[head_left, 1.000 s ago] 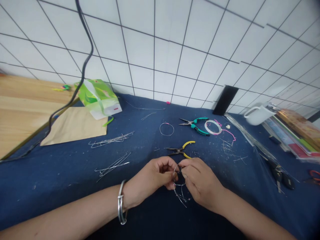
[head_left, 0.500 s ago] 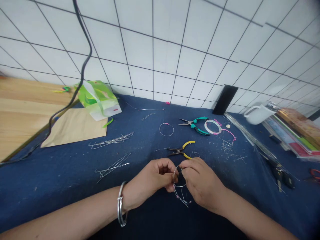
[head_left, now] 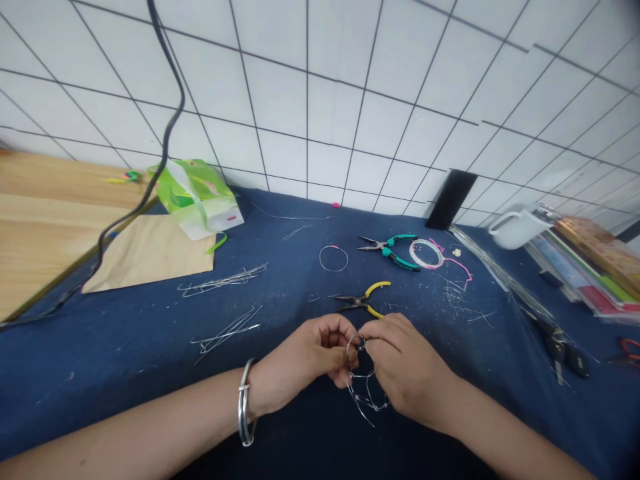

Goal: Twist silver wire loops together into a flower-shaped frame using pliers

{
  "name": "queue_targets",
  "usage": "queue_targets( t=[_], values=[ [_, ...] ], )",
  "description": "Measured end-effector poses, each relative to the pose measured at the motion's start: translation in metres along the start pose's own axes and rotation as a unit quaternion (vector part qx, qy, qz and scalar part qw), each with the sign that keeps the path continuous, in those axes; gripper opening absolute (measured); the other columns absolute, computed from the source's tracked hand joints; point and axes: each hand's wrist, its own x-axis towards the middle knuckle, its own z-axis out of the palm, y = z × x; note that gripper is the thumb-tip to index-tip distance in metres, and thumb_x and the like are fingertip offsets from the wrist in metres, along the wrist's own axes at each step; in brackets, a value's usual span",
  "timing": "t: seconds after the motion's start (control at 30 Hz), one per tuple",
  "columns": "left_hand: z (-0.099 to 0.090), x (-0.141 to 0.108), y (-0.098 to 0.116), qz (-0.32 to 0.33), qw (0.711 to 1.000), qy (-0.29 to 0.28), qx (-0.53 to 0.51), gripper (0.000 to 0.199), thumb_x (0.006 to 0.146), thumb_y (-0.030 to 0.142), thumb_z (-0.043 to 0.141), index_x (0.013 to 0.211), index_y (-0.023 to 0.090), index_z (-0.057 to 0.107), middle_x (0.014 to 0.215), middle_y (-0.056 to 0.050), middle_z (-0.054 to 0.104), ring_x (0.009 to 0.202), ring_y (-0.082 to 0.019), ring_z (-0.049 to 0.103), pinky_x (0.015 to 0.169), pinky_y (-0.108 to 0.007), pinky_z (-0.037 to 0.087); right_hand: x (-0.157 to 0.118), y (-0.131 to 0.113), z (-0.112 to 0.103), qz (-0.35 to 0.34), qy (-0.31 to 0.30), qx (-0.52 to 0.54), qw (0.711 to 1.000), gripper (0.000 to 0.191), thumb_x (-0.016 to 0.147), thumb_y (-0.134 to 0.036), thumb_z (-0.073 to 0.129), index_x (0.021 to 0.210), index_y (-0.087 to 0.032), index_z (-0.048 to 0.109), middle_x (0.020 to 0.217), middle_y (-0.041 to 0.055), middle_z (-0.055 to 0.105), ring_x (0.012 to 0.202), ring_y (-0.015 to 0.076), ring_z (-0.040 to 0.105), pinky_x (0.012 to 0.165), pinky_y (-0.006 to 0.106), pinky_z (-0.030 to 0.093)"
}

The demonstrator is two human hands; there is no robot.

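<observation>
Between my hands hangs a silvery wire piece (head_left: 367, 400), bent in loops with a few small pink beads on it. My left hand (head_left: 320, 350), with a metal bangle (head_left: 244, 403) on its wrist, pinches the wire ring's left side. The fingers of my right hand (head_left: 400, 357) are closed on the upper right of the same piece; its fingertips are partly hidden. Just beyond lie yellow-handled pliers (head_left: 375, 289), jaws pointing left. Behind them rest teal-handled pliers (head_left: 400, 250) and a thin wire ring (head_left: 333, 259) with pink on top.
Bent wires lie in two bunches, one farther back (head_left: 225, 280) and one nearer (head_left: 227, 333). At right are a white coil (head_left: 426, 254), wire scraps (head_left: 455, 297), keys (head_left: 563, 353), a white mug (head_left: 520, 228) and stacked books (head_left: 595, 267). A green bag (head_left: 200, 193) sits back left, beside brown paper (head_left: 150, 257).
The beaded wire piece has turned slightly in my fingers, and one loose wire end now hangs lower. Both hands stay in nearly the same place.
</observation>
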Motion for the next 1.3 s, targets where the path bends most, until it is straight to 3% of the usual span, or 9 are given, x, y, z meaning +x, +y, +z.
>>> queue_targets(
  t=[0.3, 0.93, 1.3],
  values=[
    [0.0030, -0.0014, 0.0030, 0.023, 0.999, 0.029, 0.020, 0.010, 0.070, 0.014, 0.062, 0.077, 0.013, 0.054, 0.068, 0.003, 0.054, 0.055, -0.006, 0.051, 0.057, -0.022, 0.042, 0.0025, -0.0003, -0.0046, 0.011, -0.053, -0.020, 0.998, 0.016, 0.077, -0.006, 0.039, 0.078, -0.016, 0.051, 0.094, 0.0063, 0.054, 0.083, 0.0166, 0.047, 0.075, 0.035, 0.036],
    [0.0025, -0.0003, -0.0005, 0.019, 1.000, 0.018, 0.017, 0.015, 0.070, 0.015, 0.062, 0.082, 0.014, 0.054, 0.069, 0.003, 0.054, 0.056, -0.007, 0.052, 0.059, -0.025, 0.044, 0.0015, 0.0008, -0.0052, 0.000, -0.038, -0.023, 0.999, 0.017, 0.076, -0.005, 0.036, 0.078, -0.015, 0.049, 0.092, 0.0084, 0.054, 0.085, 0.0185, 0.046, 0.074, 0.036, 0.036],
    [0.0049, -0.0009, -0.0028, 0.033, 0.998, 0.045, 0.041, 0.014, 0.070, 0.021, 0.064, 0.078, 0.014, 0.054, 0.068, 0.003, 0.055, 0.053, -0.007, 0.052, 0.058, -0.025, 0.042, 0.0009, 0.0019, -0.0044, -0.001, -0.037, -0.030, 0.999, 0.016, 0.077, -0.006, 0.037, 0.080, -0.015, 0.050, 0.095, 0.0085, 0.054, 0.084, 0.0190, 0.046, 0.075, 0.038, 0.035]
  ],
)
